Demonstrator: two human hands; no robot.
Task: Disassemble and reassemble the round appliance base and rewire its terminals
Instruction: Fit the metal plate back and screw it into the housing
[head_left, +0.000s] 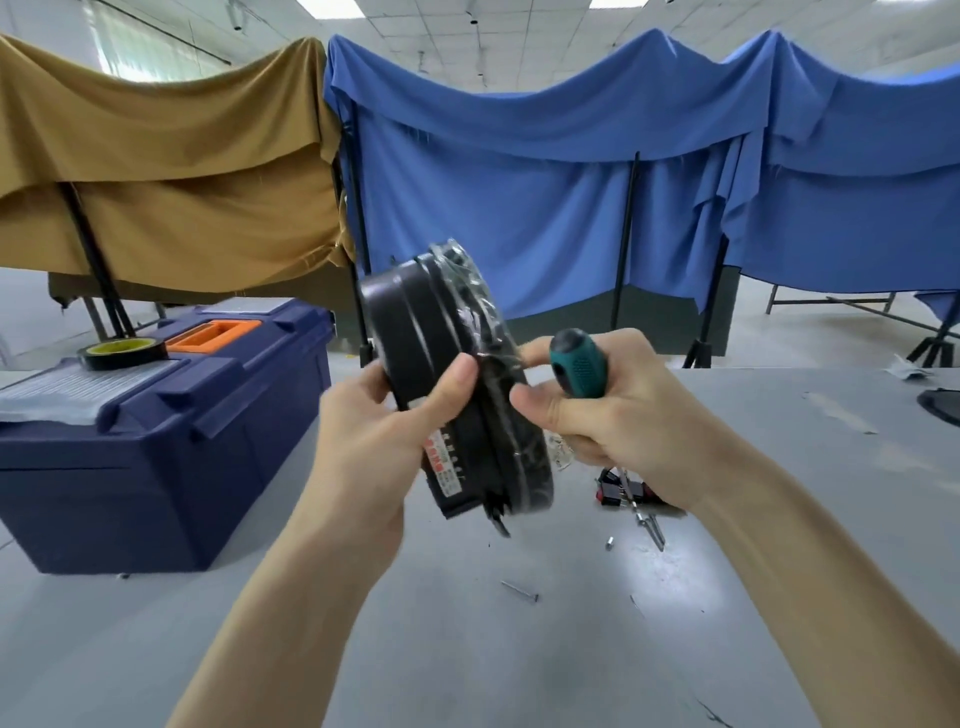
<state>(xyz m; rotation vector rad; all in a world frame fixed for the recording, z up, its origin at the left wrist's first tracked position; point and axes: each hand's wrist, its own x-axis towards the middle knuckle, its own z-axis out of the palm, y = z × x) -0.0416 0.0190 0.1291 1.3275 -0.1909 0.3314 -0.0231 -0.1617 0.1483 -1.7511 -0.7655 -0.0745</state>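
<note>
Base (457, 384) held on edge, closed: left hand (374, 431) gripping it, right hand (618, 410) clenching screwdriver (576, 364). Loose screws (519, 591) at 5 o'clock on counter (519, 649); fastening likely remains.

Matt black plastic on the round appliance base (415, 332), with crinkled clear film (480, 301) catching glossy highlights over one face, and a paper-looking label (444, 460) on the other. The screwdriver handle (576, 364) looks like teal rubbery grip, dimpled, with a smooth black cap. Toolbox (156, 441) is smooth navy plastic, the table (467, 649) a dull grey scuffed sheet, loose screws (521, 591) shiny metal, and behind hang cloth drapes (519, 182)
</note>
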